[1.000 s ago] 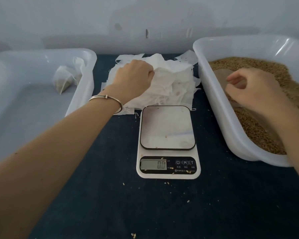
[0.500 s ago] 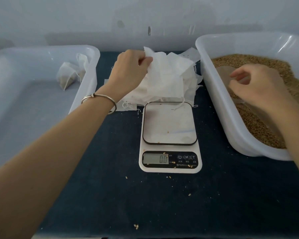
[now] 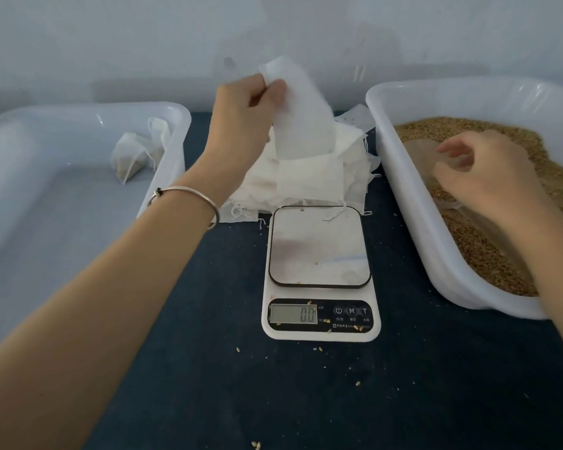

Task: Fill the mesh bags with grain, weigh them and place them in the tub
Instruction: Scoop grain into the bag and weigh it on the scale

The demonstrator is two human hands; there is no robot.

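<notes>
Two bare hands are at work over a dark blue cloth [image 3: 208, 368]. The left hand [image 3: 241, 115], with a thin metal bangle [image 3: 189, 203] on its wrist, pinches the top corner of one empty white mesh bag [image 3: 303, 121] between thumb and curled fingers, and the bag hangs tilted from that pinch, its lower edge overlapping the pile of empty bags [image 3: 309, 180] directly beneath the hand. The right hand [image 3: 488, 177] is over the grain [image 3: 488, 254] in the right tub [image 3: 403, 177], fingers curled; it seems to hold a clear scoop [image 3: 426, 151], but the scoop is faint and see-through, so how firmly the fingers wrap its handle cannot be made out.

Below and between the two hands stands a white kitchen scale [image 3: 320, 274] with a bare silvery platform. Its display reads "0.0", and beside it the buttons show a power sign, "M" and "T"; the small print under them is too tiny to read. One loose string from the pile lies on the platform's far edge.

To the left of the left forearm sits the left tub [image 3: 46, 222], cut off by the frame edge, with a filled bag [image 3: 127, 160] of grain in its far corner and another pale bag just beside it, its contents unclear. Stray kernels [image 3: 255, 444] dot the cloth near the scale.
</notes>
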